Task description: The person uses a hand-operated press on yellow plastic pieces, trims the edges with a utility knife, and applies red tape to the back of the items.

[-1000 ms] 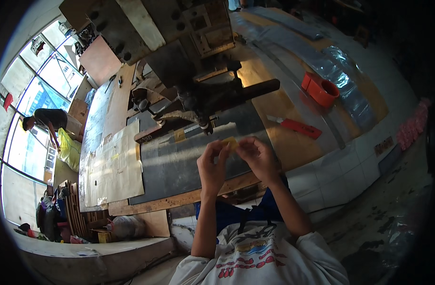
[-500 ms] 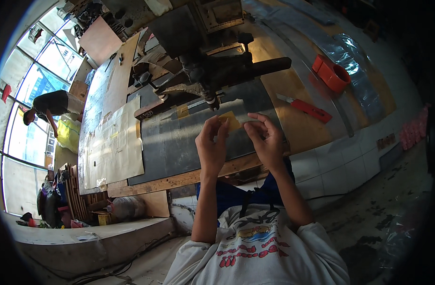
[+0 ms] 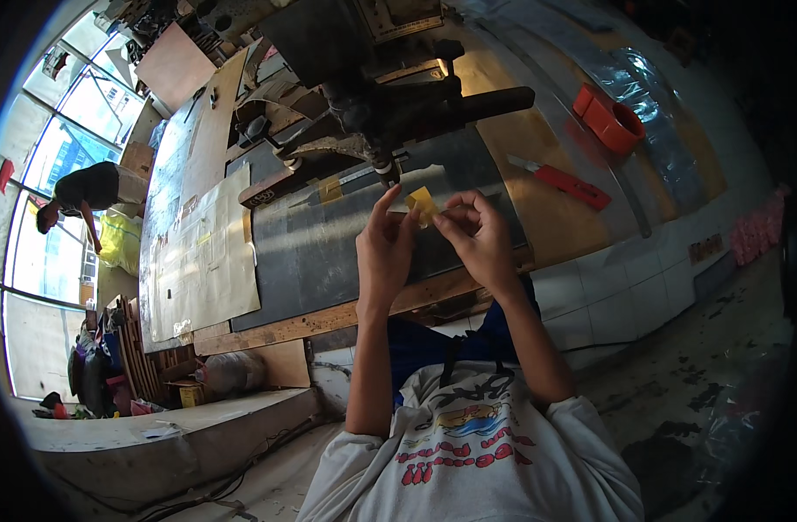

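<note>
Over the front of the dark board, a small yellow translucent piece (image 3: 423, 201), like thin film or tape, is between my two hands. My right hand (image 3: 481, 239) pinches its lower right edge between thumb and fingers. On the other side, my left hand (image 3: 384, 252) has its index finger raised and apart from the thumb, which is close beside the piece; whether the thumb touches it I cannot tell. Just beyond my left fingertip hangs the narrow spindle (image 3: 385, 167) of a dark metal machine (image 3: 350, 96).
A dark board (image 3: 329, 270) covers the bench, with a pale sheet (image 3: 203, 261) to its left. On the right lie a red-handled cutter knife (image 3: 572, 187), a red tape dispenser (image 3: 609, 120) and a long metal strip (image 3: 620, 196). Another person (image 3: 90, 191) bends over a yellow bag (image 3: 120, 241) far left.
My right hand has come inward and now pinches the yellow piece. The piece is tilted more upright, and my left index finger has lifted away from the thumb.
</note>
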Demonstrator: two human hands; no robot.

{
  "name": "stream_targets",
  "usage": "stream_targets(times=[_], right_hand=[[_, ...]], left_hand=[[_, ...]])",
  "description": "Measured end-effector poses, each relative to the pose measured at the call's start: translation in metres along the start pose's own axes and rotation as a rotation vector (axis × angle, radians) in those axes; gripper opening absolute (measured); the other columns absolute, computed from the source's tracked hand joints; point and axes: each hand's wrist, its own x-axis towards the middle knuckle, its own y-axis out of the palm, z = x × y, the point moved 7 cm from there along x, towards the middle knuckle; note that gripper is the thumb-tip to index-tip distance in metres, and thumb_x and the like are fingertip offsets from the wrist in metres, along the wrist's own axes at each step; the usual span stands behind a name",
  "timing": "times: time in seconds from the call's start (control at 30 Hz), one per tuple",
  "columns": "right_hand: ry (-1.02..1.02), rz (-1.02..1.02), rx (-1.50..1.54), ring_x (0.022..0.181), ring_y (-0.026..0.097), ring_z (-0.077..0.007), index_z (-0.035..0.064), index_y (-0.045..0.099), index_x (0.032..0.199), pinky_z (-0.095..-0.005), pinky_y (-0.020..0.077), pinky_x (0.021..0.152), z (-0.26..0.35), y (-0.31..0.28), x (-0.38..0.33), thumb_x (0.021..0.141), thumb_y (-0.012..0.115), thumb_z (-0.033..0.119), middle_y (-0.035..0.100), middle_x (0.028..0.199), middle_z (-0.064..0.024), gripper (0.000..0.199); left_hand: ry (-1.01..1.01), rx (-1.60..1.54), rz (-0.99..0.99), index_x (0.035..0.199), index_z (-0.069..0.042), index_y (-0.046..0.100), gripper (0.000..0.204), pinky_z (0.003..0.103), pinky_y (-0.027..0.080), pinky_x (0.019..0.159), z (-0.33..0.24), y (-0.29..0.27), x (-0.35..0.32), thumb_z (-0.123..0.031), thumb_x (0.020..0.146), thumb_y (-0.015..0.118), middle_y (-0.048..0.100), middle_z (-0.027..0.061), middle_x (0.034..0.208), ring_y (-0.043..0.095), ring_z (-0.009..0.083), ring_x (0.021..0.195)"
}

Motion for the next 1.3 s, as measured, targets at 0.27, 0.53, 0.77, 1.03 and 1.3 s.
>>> stream_targets(times=[0.27, 0.53, 0.77, 1.03, 1.3], right_hand=[[0.086, 0.000, -0.036, 0.068, 0.067, -0.0097, -0.0020, 0.056, 0.108, -0.0246, 0.0536, 0.064, -0.019, 0.001, 0.043, 0.094, 0.069, 0.013, 0.072, 0.086, -0.0112, 0.025], [0.101, 0.059, 0.082, 0.076, 0.068, -0.0117, -0.0033, 0.052, 0.115, -0.0258, 0.0565, 0.067, -0.021, 0.013, 0.052, 0.094, 0.068, 0.013, 0.070, 0.091, -0.0113, 0.030], [0.158, 0.057, 0.094, 0.078, 0.068, -0.0126, -0.0031, 0.052, 0.115, -0.0265, 0.0581, 0.067, -0.020, 0.013, 0.042, 0.094, 0.070, 0.014, 0.070, 0.095, -0.0131, 0.032], [0.108, 0.058, -0.090, 0.074, 0.069, -0.0133, -0.0054, 0.057, 0.108, -0.0258, 0.0574, 0.063, -0.020, 0.018, 0.047, 0.092, 0.070, 0.012, 0.071, 0.090, -0.0131, 0.027], [0.124, -0.016, -0.197, 0.072, 0.073, -0.0188, -0.0069, 0.063, 0.101, -0.0288, 0.0601, 0.061, -0.028, 0.025, 0.066, 0.089, 0.070, 0.008, 0.072, 0.089, -0.0151, 0.021]], left_hand=[[-0.025, 0.346, 0.231, 0.117, -0.001, 0.068, 0.028, 0.032, 0.051, 0.065, 0.003, -0.019, 0.011, -0.019, 0.096, 0.063, 0.071, 0.0151, 0.081, 0.063, 0.0122, 0.066], [-0.204, -0.054, 0.427, 0.118, 0.005, 0.067, 0.042, 0.025, 0.042, 0.046, 0.016, -0.011, 0.027, -0.033, 0.103, 0.056, 0.070, 0.0107, 0.083, 0.058, 0.0091, 0.054], [-0.362, -0.189, 0.407, 0.122, 0.007, 0.063, 0.049, 0.022, 0.035, 0.034, 0.030, 0.003, 0.036, -0.037, 0.103, 0.054, 0.070, 0.0097, 0.088, 0.058, 0.0088, 0.053], [-0.289, -0.293, 0.238, 0.120, 0.008, 0.064, 0.039, 0.021, 0.037, 0.038, 0.029, 0.003, 0.044, -0.025, 0.099, 0.063, 0.070, 0.0113, 0.100, 0.059, 0.0089, 0.055], [-0.163, -0.198, 0.049, 0.118, 0.009, 0.065, 0.029, 0.026, 0.038, 0.036, 0.029, 0.006, 0.053, -0.012, 0.098, 0.059, 0.068, 0.0115, 0.075, 0.055, 0.0103, 0.046]])
